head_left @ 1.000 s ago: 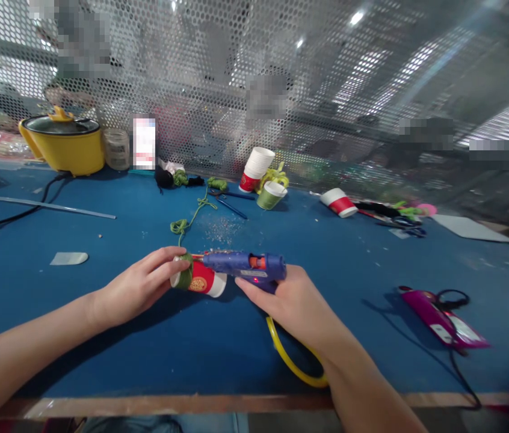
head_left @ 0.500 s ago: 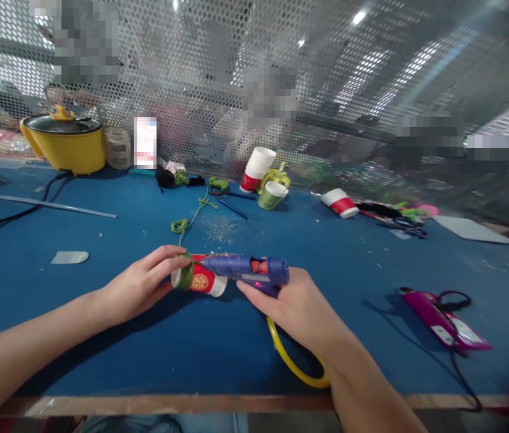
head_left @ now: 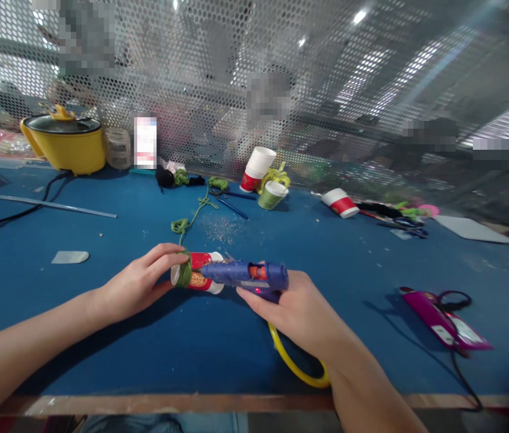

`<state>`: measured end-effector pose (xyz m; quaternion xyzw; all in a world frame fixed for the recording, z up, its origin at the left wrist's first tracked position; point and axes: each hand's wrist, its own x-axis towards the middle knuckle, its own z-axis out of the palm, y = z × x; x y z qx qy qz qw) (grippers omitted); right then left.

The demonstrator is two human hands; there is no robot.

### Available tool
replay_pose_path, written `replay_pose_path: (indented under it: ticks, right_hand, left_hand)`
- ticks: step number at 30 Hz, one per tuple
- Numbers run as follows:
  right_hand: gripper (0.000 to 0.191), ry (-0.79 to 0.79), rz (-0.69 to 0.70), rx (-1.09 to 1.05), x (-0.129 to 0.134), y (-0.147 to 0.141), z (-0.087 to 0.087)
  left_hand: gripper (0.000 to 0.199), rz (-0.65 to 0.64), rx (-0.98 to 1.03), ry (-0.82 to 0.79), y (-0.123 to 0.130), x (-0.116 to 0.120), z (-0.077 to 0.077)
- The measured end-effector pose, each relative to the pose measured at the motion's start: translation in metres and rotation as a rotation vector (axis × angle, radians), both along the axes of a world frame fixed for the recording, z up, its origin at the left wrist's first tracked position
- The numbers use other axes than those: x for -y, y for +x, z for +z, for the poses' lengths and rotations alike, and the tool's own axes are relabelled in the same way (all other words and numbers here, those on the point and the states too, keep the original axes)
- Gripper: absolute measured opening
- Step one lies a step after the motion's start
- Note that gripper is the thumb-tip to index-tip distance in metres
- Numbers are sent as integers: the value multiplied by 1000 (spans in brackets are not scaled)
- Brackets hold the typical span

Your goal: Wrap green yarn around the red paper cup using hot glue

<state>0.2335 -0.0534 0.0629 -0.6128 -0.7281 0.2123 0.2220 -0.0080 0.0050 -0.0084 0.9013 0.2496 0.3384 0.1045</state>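
Note:
A red and white paper cup [head_left: 212,282] lies on its side with green yarn [head_left: 185,272] wound round its left end. My left hand [head_left: 148,276] is closed on that end, fingertips over the yarn. My right hand [head_left: 293,310] grips a blue hot glue gun [head_left: 236,273], whose nozzle points left at the cup beside the yarn; I cannot tell whether it touches. From the cup the yarn runs back to a small loose coil [head_left: 181,225] on the blue table. A yellow loop [head_left: 297,370] hangs below my right hand.
Behind stand stacked paper cups [head_left: 259,168] and a green-wrapped cup [head_left: 273,195]. Another cup [head_left: 340,203] lies to the right. A yellow pot [head_left: 67,147] stands back left. A purple packet [head_left: 444,319] with a black cable is at the right. A mesh panel [head_left: 218,90] closes the back.
The glue gun's nozzle has shifted slightly down across the cup. The cup has turned a little, so its printed mark sits lower and more red shows above the gun.

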Motion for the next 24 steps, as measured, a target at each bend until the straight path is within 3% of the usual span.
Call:
replay_pose_path:
  ticks: [12,24]
  right_hand:
    - [19,-26,-80,-8,-5,-1,3]
    - [20,-36,-56,-46,-6,-2,3]
  left_hand:
    - [32,-4,-142,109,-7,2,-7]
    - [38,31,-219,291,-6,6,0]
